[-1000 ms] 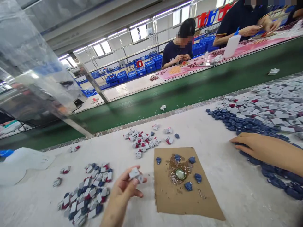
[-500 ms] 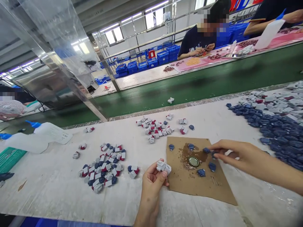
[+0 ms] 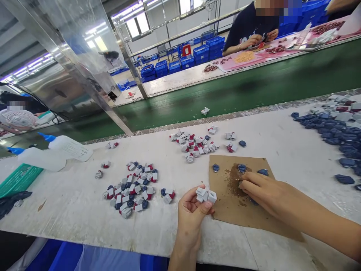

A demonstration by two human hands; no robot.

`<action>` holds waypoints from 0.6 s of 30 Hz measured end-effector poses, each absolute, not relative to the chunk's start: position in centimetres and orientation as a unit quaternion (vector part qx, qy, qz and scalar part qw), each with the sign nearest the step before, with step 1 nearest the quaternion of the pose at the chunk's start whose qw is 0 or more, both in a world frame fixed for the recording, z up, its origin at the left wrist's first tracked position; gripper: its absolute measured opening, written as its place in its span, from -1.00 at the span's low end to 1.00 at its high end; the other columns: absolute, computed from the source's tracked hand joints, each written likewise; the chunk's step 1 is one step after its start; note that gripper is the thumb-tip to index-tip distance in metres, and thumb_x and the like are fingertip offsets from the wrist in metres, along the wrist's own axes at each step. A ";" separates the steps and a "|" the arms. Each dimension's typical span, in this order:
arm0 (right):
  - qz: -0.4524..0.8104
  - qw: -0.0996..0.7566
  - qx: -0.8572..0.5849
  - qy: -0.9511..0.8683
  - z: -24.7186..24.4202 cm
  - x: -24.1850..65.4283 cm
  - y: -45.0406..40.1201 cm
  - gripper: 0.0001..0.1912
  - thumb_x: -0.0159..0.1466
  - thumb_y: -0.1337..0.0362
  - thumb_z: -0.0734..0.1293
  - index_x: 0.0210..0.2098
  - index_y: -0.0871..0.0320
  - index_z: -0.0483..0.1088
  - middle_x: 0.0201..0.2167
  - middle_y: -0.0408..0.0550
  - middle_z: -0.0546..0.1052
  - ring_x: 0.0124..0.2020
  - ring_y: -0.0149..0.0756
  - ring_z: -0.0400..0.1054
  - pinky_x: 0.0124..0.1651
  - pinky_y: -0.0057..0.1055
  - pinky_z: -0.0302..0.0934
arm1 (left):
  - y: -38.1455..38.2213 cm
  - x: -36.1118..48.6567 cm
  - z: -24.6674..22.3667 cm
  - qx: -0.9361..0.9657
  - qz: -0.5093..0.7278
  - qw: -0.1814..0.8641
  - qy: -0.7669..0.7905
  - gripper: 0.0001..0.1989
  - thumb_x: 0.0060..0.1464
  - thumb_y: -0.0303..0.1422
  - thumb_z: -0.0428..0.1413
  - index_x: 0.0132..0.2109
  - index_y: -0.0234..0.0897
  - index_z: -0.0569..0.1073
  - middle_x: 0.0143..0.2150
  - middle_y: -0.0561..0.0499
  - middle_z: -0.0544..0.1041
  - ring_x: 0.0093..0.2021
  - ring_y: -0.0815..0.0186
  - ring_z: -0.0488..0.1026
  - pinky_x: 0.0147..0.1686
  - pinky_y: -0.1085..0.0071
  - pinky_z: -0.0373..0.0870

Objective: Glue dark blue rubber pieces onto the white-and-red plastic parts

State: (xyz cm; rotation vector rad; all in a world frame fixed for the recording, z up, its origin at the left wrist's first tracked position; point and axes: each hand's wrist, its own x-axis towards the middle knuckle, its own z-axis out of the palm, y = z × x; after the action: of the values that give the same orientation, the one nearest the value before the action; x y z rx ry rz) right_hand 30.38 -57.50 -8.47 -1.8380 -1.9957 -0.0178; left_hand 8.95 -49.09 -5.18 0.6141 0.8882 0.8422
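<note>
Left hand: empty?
No, the left hand pinches a light gray part by the left edge of the brown cardboard.

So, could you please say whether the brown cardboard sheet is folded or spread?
Spread: the brown cardboard sheet lies flat on the white tabletop, small dark-blue pieces on it, no fold visible.

The right hand (image 3: 266, 192) covers the middle of the cardboard (image 3: 228, 210), so what it touches there cannot be told. The pile of blue pieces (image 3: 332, 141) is cut by the right edge. On the farther bottle (image 3: 70, 147), the print is too small for reading.
</note>
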 end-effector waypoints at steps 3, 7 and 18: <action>0.026 0.208 -0.656 -0.725 -8.0 30.5 -57.2 -0.70 0.41 0.34 0.04 -0.37 0.11 0.30 -0.40 -0.06 0.37 -0.48 -0.30 0.28 -0.47 -0.36 0.11 | -49.4 9.0 -4.6 0.295 0.403 0.776 0.386 -0.60 -0.43 -0.33 0.50 -0.30 -0.24 0.67 -0.41 0.01 0.64 -0.43 0.39 0.50 -0.54 0.59 0.43; 0.158 0.278 -0.676 -0.664 -5.4 30.1 -56.6 -0.73 0.40 0.21 0.08 -0.33 0.08 0.33 -0.35 -0.04 0.43 -0.44 -0.29 0.33 -0.42 -0.36 0.18 | -49.9 8.9 -3.9 0.310 0.409 0.779 0.359 -0.64 -0.38 -0.36 0.49 -0.30 -0.19 0.67 -0.39 0.04 0.66 -0.52 0.49 0.45 -0.52 0.62 0.43; 0.506 0.512 -0.570 -0.397 1.1 24.9 -56.9 -0.75 0.11 0.04 0.49 -0.43 0.04 0.45 -0.42 -0.11 0.49 -0.44 -0.39 0.43 -0.44 -0.63 0.34 | -51.2 9.2 -3.0 0.329 0.397 0.792 0.328 -0.70 -0.37 -0.42 0.49 -0.36 -0.17 0.65 -0.41 0.10 0.67 -0.49 0.51 0.53 -0.44 0.68 0.44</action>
State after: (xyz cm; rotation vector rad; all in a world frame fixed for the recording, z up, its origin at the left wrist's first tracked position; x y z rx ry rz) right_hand 24.90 -56.95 1.09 -1.3702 -0.9540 1.2160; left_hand 9.24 -51.25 -3.03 0.7074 0.7047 0.8536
